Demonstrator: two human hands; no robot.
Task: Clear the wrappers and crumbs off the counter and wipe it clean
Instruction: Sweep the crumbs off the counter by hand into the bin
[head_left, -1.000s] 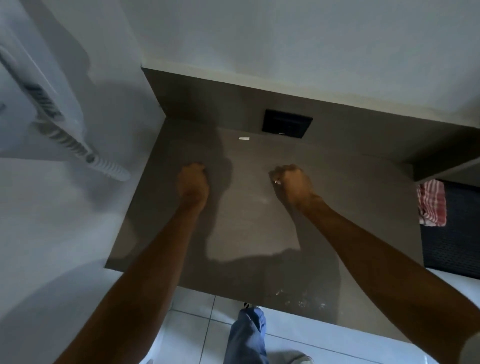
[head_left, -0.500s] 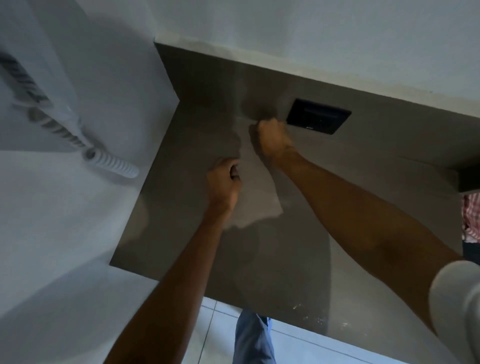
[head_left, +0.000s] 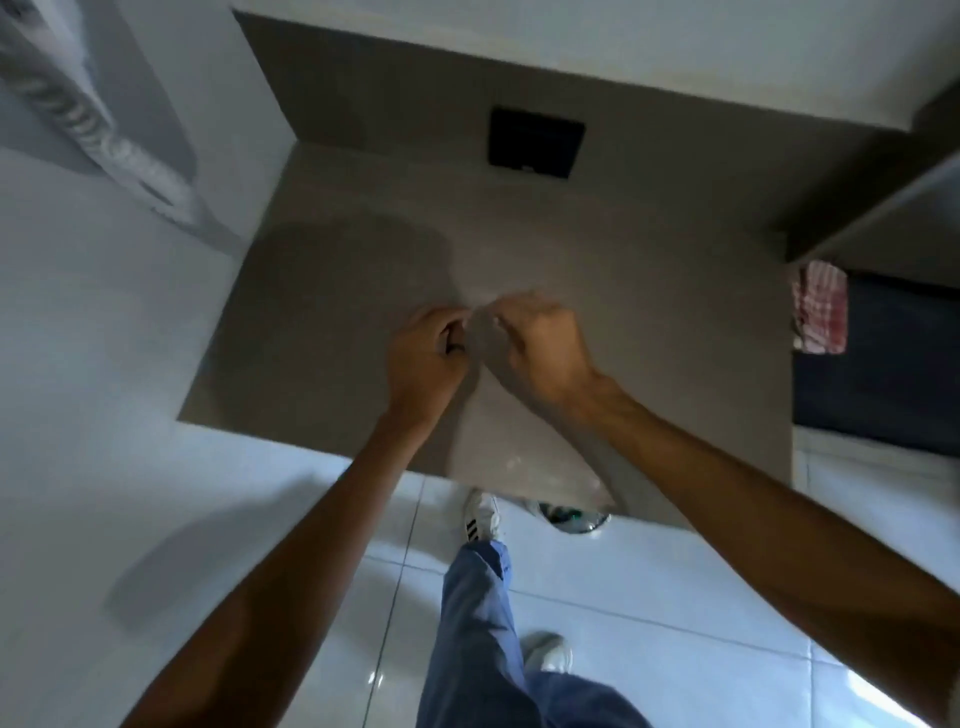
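Your left hand (head_left: 426, 358) and right hand (head_left: 540, 345) are both curled into loose fists, nearly touching over the middle of the grey worktop (head_left: 332, 322). Can't tell if either's actually pinching a wrapper or crumbs; too blurry.

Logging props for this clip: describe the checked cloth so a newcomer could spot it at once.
Start at the grey counter and follow it to its right end. There, under the overhanging ledge, the cloth hangs against a dark panel. Its red-and-white check is the only pattern among plain surfaces.
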